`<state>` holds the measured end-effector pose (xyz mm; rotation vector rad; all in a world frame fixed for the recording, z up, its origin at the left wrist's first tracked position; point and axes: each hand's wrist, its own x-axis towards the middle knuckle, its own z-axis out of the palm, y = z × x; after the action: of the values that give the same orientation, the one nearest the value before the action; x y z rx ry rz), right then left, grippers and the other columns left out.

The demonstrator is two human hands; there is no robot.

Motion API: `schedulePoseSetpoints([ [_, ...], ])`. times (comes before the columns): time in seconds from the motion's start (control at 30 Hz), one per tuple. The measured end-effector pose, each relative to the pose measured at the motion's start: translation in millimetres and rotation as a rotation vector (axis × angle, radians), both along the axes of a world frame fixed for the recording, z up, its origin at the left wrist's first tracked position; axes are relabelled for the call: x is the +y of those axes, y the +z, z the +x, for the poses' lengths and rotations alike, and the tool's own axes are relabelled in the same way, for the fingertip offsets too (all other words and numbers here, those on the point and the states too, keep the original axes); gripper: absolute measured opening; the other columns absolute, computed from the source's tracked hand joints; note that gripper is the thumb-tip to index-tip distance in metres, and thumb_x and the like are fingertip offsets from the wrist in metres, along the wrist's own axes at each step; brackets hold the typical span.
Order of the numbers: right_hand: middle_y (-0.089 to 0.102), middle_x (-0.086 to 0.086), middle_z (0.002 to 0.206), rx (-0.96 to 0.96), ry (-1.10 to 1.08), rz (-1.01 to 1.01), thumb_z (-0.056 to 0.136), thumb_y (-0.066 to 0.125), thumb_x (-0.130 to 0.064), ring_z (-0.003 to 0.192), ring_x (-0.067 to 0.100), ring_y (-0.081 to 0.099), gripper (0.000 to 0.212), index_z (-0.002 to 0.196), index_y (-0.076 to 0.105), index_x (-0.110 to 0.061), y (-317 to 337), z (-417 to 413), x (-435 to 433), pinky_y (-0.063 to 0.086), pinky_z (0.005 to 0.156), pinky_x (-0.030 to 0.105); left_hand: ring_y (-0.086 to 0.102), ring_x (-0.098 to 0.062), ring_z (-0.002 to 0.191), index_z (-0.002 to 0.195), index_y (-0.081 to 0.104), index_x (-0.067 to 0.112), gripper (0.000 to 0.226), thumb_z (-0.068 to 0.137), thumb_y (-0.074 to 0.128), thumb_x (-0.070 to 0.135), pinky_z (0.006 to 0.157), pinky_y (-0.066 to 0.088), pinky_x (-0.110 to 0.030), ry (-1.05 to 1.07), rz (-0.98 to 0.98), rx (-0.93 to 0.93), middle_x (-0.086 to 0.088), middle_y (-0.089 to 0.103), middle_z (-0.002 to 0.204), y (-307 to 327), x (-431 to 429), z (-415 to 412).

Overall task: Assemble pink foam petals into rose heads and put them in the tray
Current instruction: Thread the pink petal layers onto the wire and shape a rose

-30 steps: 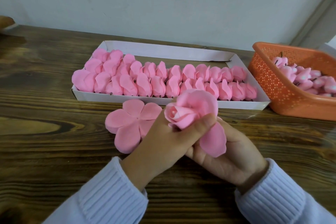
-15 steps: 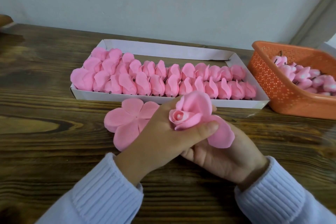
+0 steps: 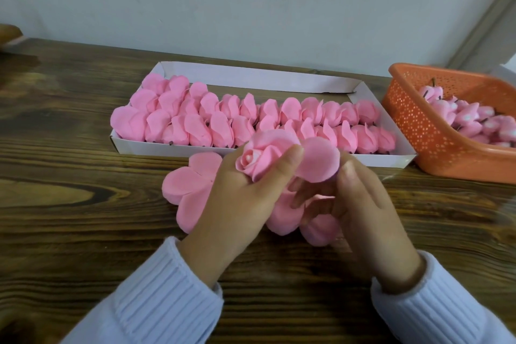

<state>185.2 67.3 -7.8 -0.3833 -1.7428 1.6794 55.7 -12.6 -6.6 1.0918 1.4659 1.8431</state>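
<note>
My left hand [image 3: 240,204] grips a half-wrapped pink foam rose head [image 3: 261,158] just in front of the white cardboard tray [image 3: 251,75]; its thumb presses the wrapped petals. One loose outer petal [image 3: 318,160] sticks out to the right, and my right hand [image 3: 360,204] pinches it from behind with thumb and fingers. More unfolded petals [image 3: 290,212] hang below between both hands. A flat five-lobed petal piece [image 3: 187,184] lies on the table, partly hidden by my left hand. Several finished rose heads [image 3: 212,117] fill the tray's front rows.
An orange perforated basket [image 3: 418,131] at the right holds several pink bud cores [image 3: 469,120]. The dark wooden table [image 3: 69,204] ends at a pale wall. A brown object [image 3: 8,33] sits at the far left edge.
The rose head has turned and risen slightly. My right hand has come out from under it to the right side, and the loose petal is now spread upward.
</note>
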Motion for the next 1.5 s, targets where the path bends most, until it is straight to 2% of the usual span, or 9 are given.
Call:
schedulePoseSetpoints([
  [0.2,0.066,-0.018,0.070,-0.101,-0.343,0.566,0.088,0.063,-0.020,0.059,0.006,0.062,0.011,0.092,0.064,-0.030,-2.4,-2.5,-1.5,0.046,0.057,0.018,0.062,-0.041,0.072,0.089,0.058,0.002,0.067,0.069,0.060,0.066,0.070,0.052,-0.061,0.025,-0.055,-0.021,-0.033,0.058,0.081,-3.0,1.6,1.4],
  [0.37,0.062,-0.024,0.071,-0.092,-0.440,0.691,0.086,0.063,-0.022,0.063,0.001,0.061,0.009,0.087,0.062,-0.031,0.4,-1.4,-2.8,0.043,0.061,0.012,0.070,-0.014,0.077,0.081,0.072,0.044,0.033,0.070,0.054,0.068,0.073,0.057,-0.044,0.000,-0.077,-0.083,0.001,0.073,0.074,-6.6,4.7,0.1],
  [0.47,0.061,-0.025,0.076,-0.060,-0.478,0.740,0.086,0.061,-0.024,0.064,-0.001,0.060,0.010,0.088,0.059,-0.033,2.3,-1.7,-6.0,0.042,0.062,0.011,0.065,-0.036,0.076,0.081,0.067,0.019,0.055,0.068,0.053,0.071,0.071,0.058,-0.045,0.031,-0.090,0.011,-0.022,0.065,0.077,-7.8,4.7,0.5],
  [0.63,0.059,-0.012,0.057,-0.017,-0.532,0.659,0.087,0.062,-0.029,0.049,0.009,0.056,0.011,0.076,0.060,-0.025,3.6,-0.6,-8.0,0.044,0.050,0.021,0.051,0.000,0.052,0.068,0.062,0.017,0.040,0.080,0.055,0.054,0.052,0.038,-0.009,-0.047,-0.020,0.252,0.007,0.055,0.055,-6.8,1.3,5.6],
  [0.77,0.061,-0.007,0.058,-0.003,-0.536,0.575,0.086,0.062,-0.032,0.048,0.011,0.058,0.016,0.075,0.061,-0.020,4.4,-0.8,-8.5,0.045,0.047,0.023,0.064,-0.003,0.077,0.090,0.065,0.036,0.018,0.082,0.058,0.050,0.067,0.048,-0.011,-0.159,-0.030,0.302,0.011,0.069,0.085,-2.7,-1.6,8.0],
  [0.9,0.062,-0.005,0.061,0.112,-0.374,0.465,0.090,0.053,-0.022,0.049,0.012,0.060,0.015,0.081,0.059,-0.012,5.1,-1.8,-10.4,0.047,0.051,0.022,0.059,0.010,0.065,0.076,0.058,0.033,0.018,0.088,0.063,0.044,0.064,0.042,-0.007,-0.103,-0.055,0.298,0.024,0.063,0.065,-2.9,1.9,12.5],
  [1.03,0.062,-0.006,0.064,0.154,-0.325,0.450,0.094,0.046,-0.019,0.051,0.013,0.058,0.018,0.083,0.058,-0.011,5.3,-1.6,-10.8,0.046,0.053,0.022,0.056,0.006,0.059,0.063,0.057,0.016,0.037,0.093,0.055,0.036,0.061,0.042,-0.006,-0.090,-0.031,0.228,-0.009,0.058,0.063,-1.6,2.1,11.2],
  [1.3,0.061,0.010,0.064,-0.054,-0.212,0.252,0.091,0.050,-0.015,0.051,0.015,0.053,0.017,0.075,0.055,-0.011,-0.2,-6.6,-7.6,0.043,0.053,0.025,0.058,-0.038,0.093,0.074,0.068,0.024,0.070,0.050,0.060,0.089,0.095,0.041,-0.067,-0.208,0.010,-0.175,-0.015,0.060,0.087,0.4,-0.3,3.7],
  [1.5,0.060,0.005,0.062,-0.114,0.057,0.034,0.093,0.045,-0.016,0.043,0.010,0.045,0.022,0.078,0.056,-0.004,-2.4,-10.7,-13.5,0.036,0.040,0.017,0.059,-0.018,0.053,0.092,0.064,0.018,0.082,0.048,0.062,0.087,0.048,0.049,-0.029,-0.364,0.048,-0.199,-0.001,0.061,0.066,-4.7,1.8,1.7],
])
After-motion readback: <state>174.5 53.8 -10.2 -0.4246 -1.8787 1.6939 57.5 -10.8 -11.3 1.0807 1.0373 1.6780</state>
